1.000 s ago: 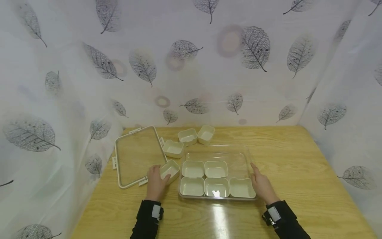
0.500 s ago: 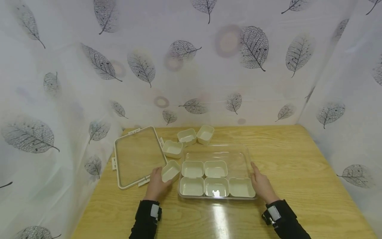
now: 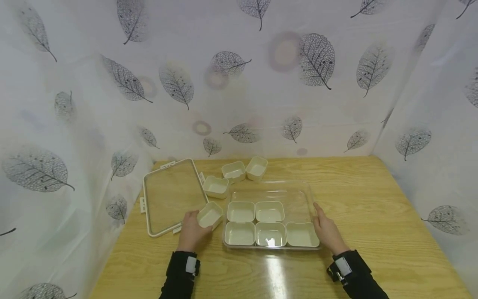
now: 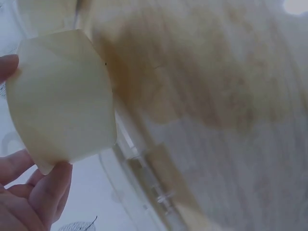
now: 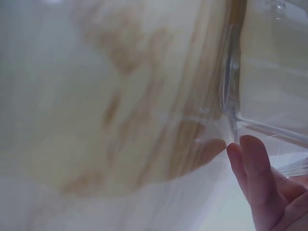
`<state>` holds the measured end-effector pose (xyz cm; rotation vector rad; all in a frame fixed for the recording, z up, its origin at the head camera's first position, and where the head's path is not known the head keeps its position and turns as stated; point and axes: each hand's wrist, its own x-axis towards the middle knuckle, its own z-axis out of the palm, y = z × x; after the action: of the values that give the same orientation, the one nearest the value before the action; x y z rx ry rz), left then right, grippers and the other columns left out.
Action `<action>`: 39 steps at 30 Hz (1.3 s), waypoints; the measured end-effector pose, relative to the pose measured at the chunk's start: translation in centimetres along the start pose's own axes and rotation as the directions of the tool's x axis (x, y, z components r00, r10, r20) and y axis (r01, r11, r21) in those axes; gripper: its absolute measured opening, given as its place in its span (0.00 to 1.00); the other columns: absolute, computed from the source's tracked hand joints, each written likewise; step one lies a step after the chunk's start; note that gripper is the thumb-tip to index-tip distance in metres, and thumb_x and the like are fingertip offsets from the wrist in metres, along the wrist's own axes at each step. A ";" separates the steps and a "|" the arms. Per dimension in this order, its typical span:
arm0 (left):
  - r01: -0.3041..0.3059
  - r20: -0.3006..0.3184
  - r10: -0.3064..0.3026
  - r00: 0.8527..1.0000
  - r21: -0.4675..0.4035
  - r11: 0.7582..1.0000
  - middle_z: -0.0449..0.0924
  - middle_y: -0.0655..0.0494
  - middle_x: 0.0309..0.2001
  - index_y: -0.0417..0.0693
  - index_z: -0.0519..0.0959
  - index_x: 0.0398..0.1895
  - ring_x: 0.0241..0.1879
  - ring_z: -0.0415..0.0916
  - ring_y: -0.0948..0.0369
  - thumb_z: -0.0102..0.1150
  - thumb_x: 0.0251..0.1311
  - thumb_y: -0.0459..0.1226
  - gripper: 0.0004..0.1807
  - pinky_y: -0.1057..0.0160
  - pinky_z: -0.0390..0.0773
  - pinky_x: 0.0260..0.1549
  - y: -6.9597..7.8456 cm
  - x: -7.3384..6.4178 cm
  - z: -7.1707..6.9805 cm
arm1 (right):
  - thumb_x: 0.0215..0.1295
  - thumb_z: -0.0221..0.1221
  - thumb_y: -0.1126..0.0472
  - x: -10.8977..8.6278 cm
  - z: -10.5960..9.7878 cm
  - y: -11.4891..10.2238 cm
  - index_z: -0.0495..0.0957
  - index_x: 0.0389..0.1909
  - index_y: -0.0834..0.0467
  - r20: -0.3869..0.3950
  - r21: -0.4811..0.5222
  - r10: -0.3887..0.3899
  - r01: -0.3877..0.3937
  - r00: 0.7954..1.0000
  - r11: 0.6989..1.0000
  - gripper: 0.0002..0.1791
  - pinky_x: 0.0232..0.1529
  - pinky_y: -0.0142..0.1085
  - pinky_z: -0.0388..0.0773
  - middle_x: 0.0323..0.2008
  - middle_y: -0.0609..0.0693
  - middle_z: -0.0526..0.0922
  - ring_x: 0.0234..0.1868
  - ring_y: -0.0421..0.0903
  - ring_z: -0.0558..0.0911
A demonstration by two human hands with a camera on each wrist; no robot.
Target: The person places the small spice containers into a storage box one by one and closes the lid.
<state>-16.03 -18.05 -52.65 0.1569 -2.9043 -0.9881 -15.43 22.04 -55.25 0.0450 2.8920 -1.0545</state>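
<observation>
My left hand (image 3: 192, 233) holds a small cream storage box (image 3: 210, 216), rounded at the corners and tilted, just left of a clear plastic bin (image 3: 296, 207). In the left wrist view the thumb and fingers pinch this cream box (image 4: 62, 96) from opposite sides. Several like cream boxes (image 3: 270, 211) sit in the bin, three along its front and two behind them. Against the bin's right wall rests my right hand (image 3: 329, 232). The right wrist view shows its fingers (image 5: 257, 166) extended, tips at the clear wall.
A clear lid (image 3: 173, 195) with a white rim and side clips lies on the left of the wooden table (image 3: 358, 187). Behind the bin stand three loose cream boxes (image 3: 216, 187). A leaf-printed curtain (image 3: 261, 99) surrounds the table's back and sides.
My left hand has shifted slightly left and toward me, carrying the cream box, which has turned a little in the fingers. My right hand and the bin stay put.
</observation>
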 end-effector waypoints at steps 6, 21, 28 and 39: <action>0.037 -0.009 -0.038 0.999 -0.027 0.999 0.66 0.35 0.45 0.26 0.66 0.50 0.41 0.68 0.46 0.68 0.36 0.39 0.37 0.49 0.71 0.39 0.6 0.4 -1.5 | 0.66 0.37 0.65 0.0 0.0 0.1 0.47 0.64 0.67 -0.005 0.011 -0.016 0.016 1.000 1.000 0.26 0.10 0.31 0.59 0.13 0.47 0.60 0.11 0.41 0.61; -0.221 0.000 0.222 0.975 -0.060 0.973 0.67 0.36 0.48 0.27 0.68 0.50 0.49 0.64 0.44 0.69 0.34 0.41 0.38 0.49 0.67 0.48 6.8 2.5 -1.8 | 0.66 0.37 0.64 0.0 -0.3 -0.2 0.47 0.65 0.66 0.003 0.025 0.002 -0.002 1.000 1.000 0.26 0.10 0.30 0.59 0.13 0.46 0.61 0.11 0.40 0.61; -0.313 0.037 0.316 0.948 -0.068 0.947 0.67 0.39 0.47 0.30 0.68 0.50 0.47 0.66 0.46 0.71 0.32 0.39 0.38 0.50 0.69 0.47 9.9 3.0 0.1 | 0.66 0.37 0.63 0.1 -0.1 -0.2 0.46 0.65 0.66 0.017 0.025 0.021 -0.022 1.000 0.999 0.27 0.11 0.31 0.59 0.14 0.47 0.61 0.12 0.40 0.61; -0.431 0.108 0.432 0.895 -0.029 0.902 0.70 0.43 0.46 0.34 0.69 0.51 0.46 0.67 0.50 0.70 0.33 0.43 0.38 0.54 0.70 0.46 14.1 3.0 3.3 | 0.65 0.39 0.64 0.0 0.1 -0.1 0.48 0.64 0.67 -0.029 0.018 -0.014 0.014 0.999 1.000 0.27 0.12 0.32 0.59 0.14 0.47 0.61 0.13 0.41 0.61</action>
<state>-20.35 -5.24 -46.56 -0.5407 -2.8348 -0.9435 -15.38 21.93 -55.27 0.0414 2.9124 -1.0912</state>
